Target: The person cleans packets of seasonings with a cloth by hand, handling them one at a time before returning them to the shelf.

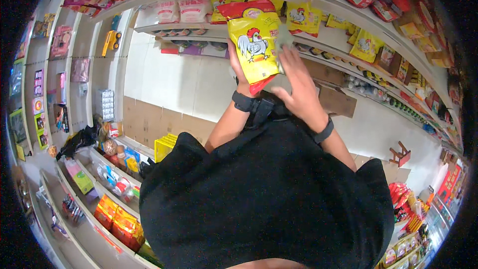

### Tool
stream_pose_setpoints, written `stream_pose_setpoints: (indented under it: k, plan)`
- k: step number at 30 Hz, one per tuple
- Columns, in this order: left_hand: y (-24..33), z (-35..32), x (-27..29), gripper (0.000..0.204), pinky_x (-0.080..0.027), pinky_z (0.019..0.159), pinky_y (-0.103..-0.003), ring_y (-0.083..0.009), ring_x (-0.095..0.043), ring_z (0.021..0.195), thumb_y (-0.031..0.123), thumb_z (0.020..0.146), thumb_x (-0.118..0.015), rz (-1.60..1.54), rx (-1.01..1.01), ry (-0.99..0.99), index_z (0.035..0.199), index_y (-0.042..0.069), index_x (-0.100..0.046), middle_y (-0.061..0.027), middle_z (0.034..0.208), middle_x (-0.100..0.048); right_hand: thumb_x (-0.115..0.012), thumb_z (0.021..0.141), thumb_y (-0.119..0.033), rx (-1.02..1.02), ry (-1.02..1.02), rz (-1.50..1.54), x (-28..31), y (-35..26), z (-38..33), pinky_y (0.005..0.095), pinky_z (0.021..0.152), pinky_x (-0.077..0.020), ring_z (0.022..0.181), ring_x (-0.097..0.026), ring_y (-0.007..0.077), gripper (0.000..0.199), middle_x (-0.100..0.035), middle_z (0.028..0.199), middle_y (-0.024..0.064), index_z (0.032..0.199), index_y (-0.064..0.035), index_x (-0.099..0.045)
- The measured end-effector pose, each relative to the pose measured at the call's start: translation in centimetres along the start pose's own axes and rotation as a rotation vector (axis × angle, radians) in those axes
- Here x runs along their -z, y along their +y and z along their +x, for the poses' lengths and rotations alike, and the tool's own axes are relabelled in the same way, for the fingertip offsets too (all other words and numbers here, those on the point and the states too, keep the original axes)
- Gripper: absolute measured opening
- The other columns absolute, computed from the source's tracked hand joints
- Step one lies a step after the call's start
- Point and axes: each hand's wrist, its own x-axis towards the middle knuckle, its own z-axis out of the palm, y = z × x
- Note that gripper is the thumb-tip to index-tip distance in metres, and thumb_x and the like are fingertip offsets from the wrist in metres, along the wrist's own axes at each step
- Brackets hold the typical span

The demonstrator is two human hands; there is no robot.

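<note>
In front of the shelf, my left hand (236, 68) is closed around the left side of a yellow and red plastic bag (256, 40) printed with a white rooster. The bag is tilted, its red top edge toward the shelf. My right hand (300, 77) lies along the bag's right side, fingers long and slightly blurred, thumb apart. Under those fingers a pale grey piece, apparently a cloth (285, 39), shows against the bag; the palm hides part of it. Dark bands circle both wrists.
More yellow rooster bags (303, 16) and pink-white bags (194, 9) stand on the shelf ahead. Red packages line the shelf above. A yellow crate (165, 146) stands at left, by the toy shelves. A small brown stool (400, 154) is on the floor at right.
</note>
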Motion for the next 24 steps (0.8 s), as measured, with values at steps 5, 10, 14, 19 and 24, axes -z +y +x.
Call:
stream_pose_setpoints:
  k: [5,10,14,19,24]
  plan:
    - [-0.6,-0.3,1.7,0.062,-0.044,0.089,-0.041,-0.0280,-0.054,0.105,0.056,0.089,-0.033,-0.119,-0.021,-0.051,0.128,0.009,-0.041,-0.0110,0.121,-0.052,-0.066,0.071,-0.033,0.060,-0.084,0.061,0.6,-1.2,-1.1,0.0416,0.106,-0.0229,0.132,-0.022,0.0368,0.079,-0.025,0.143,0.0176,0.135,-0.0028,-0.030]
    - [-0.8,-1.1,-1.0,0.063,-0.041,0.094,-0.042,-0.0289,-0.051,0.109,0.055,0.090,-0.029,-0.161,0.132,-0.228,0.131,0.008,-0.039,-0.0112,0.126,-0.049,-0.064,0.074,-0.032,0.035,0.061,-0.004,0.6,0.5,2.1,0.0408,0.107,-0.0215,0.132,-0.022,0.0358,0.076,-0.024,0.142,0.0192,0.135,-0.0012,-0.030]
    - [-1.3,-1.4,-1.8,0.064,-0.041,0.093,-0.044,-0.0285,-0.051,0.109,0.057,0.089,-0.029,0.041,0.133,-0.152,0.131,0.009,-0.038,-0.0113,0.126,-0.048,-0.062,0.076,-0.028,-0.017,0.119,0.002,1.1,2.5,3.8,0.0399,0.108,-0.0202,0.133,-0.021,0.0346,0.073,-0.023,0.142,0.0209,0.134,0.0005,-0.029]
    - [-1.1,-1.6,-0.5,0.070,-0.042,0.091,-0.044,-0.0282,-0.051,0.110,0.062,0.087,-0.029,-0.101,0.117,-0.156,0.133,0.010,-0.034,-0.0124,0.127,-0.046,-0.064,0.073,-0.025,0.008,0.023,0.045,0.6,1.4,1.6,0.0401,0.108,-0.0204,0.133,-0.020,0.0353,0.075,-0.024,0.143,0.0200,0.135,0.0000,-0.029]
    - [-0.7,-2.1,-1.0,0.064,-0.042,0.093,-0.042,-0.0276,-0.052,0.107,0.058,0.089,-0.029,-0.086,0.122,-0.115,0.131,0.009,-0.038,-0.0121,0.124,-0.049,-0.066,0.071,-0.042,0.037,-0.080,0.040,0.4,-0.9,-1.6,0.0430,0.107,-0.0204,0.132,-0.023,0.0341,0.084,-0.027,0.141,0.0176,0.136,-0.0036,-0.030]
